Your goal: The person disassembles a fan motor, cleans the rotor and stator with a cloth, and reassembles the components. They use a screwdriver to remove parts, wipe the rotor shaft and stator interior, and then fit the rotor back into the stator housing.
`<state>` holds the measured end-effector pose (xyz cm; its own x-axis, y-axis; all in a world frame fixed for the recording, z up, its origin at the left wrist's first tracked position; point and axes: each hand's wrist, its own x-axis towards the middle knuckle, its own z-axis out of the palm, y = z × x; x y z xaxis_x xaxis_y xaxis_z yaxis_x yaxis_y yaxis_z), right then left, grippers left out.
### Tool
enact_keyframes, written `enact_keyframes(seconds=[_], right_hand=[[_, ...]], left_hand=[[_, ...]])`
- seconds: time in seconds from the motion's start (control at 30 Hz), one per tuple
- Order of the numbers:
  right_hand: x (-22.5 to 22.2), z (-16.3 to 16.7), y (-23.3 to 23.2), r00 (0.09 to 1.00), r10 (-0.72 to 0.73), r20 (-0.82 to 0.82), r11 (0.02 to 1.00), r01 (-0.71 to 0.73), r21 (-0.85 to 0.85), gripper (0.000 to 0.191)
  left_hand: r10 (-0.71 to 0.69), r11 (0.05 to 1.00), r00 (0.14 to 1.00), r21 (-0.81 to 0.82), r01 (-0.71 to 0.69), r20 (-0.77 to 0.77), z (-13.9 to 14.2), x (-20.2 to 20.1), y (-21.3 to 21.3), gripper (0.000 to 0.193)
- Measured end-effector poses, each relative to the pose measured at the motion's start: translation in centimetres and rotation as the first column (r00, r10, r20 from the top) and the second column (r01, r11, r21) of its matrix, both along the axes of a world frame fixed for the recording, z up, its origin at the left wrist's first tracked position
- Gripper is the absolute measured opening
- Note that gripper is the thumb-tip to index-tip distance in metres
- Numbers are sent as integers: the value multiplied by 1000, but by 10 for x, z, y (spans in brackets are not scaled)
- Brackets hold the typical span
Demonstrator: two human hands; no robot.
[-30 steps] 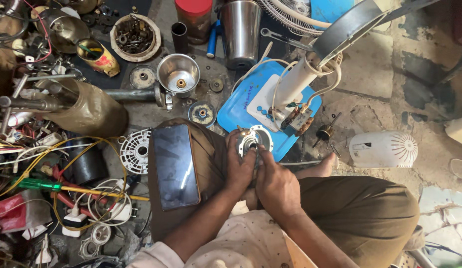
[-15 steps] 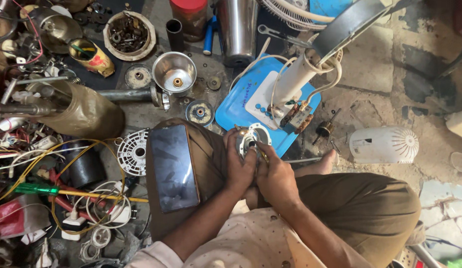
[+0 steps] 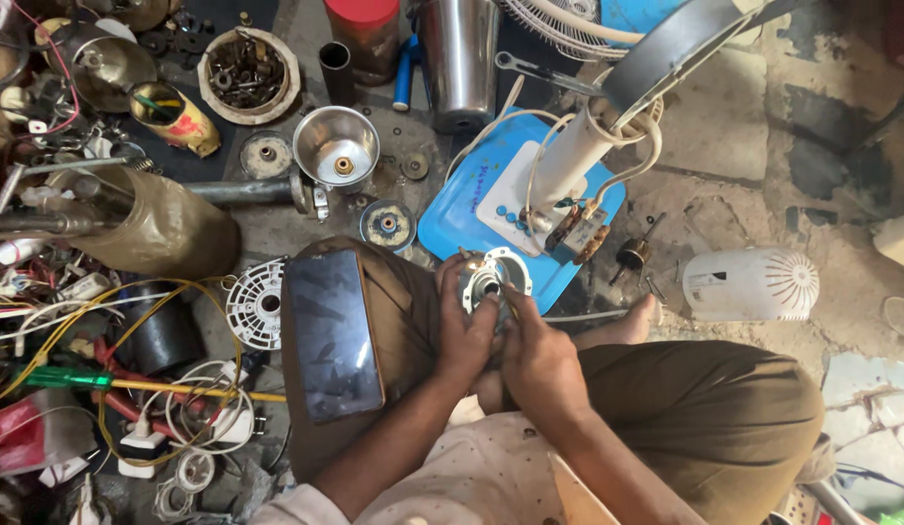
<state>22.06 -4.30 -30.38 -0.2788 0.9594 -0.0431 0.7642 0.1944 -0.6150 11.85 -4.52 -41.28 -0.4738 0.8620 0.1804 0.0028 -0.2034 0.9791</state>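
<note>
I sit on the floor with both hands together over a round grey metal motor cover held above my lap. My left hand grips its left side with the thumb near the centre hole. My right hand holds its lower right edge, fingers curled under it. A dark phone lies flat on my left knee. Just beyond the cover stands a blue fan base with a white stem and loose wires.
A white ribbed motor housing lies on the floor at right. A white vented cover and a steel funnel-shaped cup sit to the left. Tangled wires, a green screwdriver, a bowl of small parts crowd the left side.
My hands and the metal cover stay in nearly the same place; the view has shifted only slightly, and the fingers have adjusted a little on the cover.
</note>
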Motion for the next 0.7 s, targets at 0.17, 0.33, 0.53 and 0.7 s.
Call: enact_keyframes(seconds=[0.17,0.33,0.53,0.7], right_hand=[[25,28,12,999,25,26,999,-24,-21,31],[47,53,41,931,192,309,912,-286,293,22],[44,58,70,831,305,465,872,-440,214,17],[40,55,82,708,371,601,836,-537,116,35]], left_hand=[[-101,995,983,6,101,154,4,-8,-1,46],[-197,980,951,40,194,237,-1,-8,1,44],[-237,972,954,51,231,182,-7,-10,1,44],[-290,957,950,10,291,119,-8,-7,1,46]])
